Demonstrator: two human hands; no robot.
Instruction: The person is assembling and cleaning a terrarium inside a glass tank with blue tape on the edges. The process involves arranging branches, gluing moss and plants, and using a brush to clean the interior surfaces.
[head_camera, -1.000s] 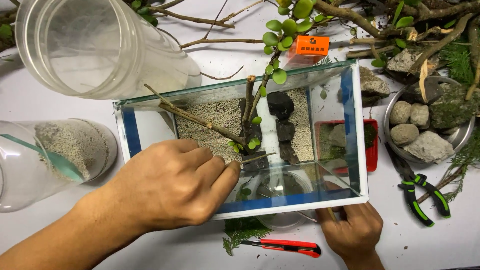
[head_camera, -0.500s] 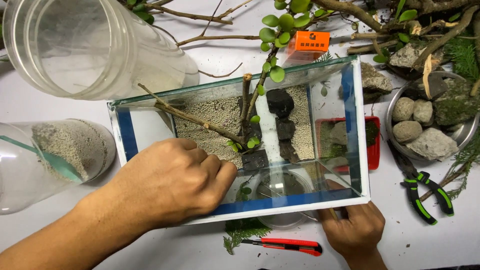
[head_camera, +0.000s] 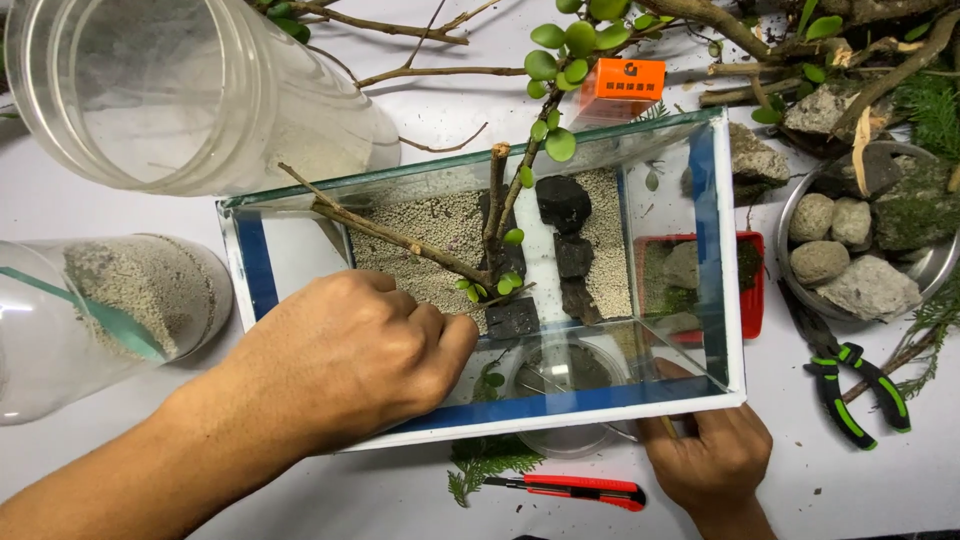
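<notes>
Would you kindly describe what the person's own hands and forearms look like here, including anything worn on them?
Both are bare. The left hand and its forearm show no glove, sleeve, watch, bracelet or ring in view. The right hand is likewise ungloved, with no ring or band visible; only its wrist shows before the picture's lower edge. Fingernails on the right hand look short and unpainted. No markings are visible on either.

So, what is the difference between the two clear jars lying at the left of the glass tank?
The upper jar looks nearly empty; the lower jar holds pale gravel and a green scoop. The upper jar shows whole, while the picture's edge cuts the lower jar. The lower jar lies nearer the left hand. Both are clear and lie on their sides.
</notes>
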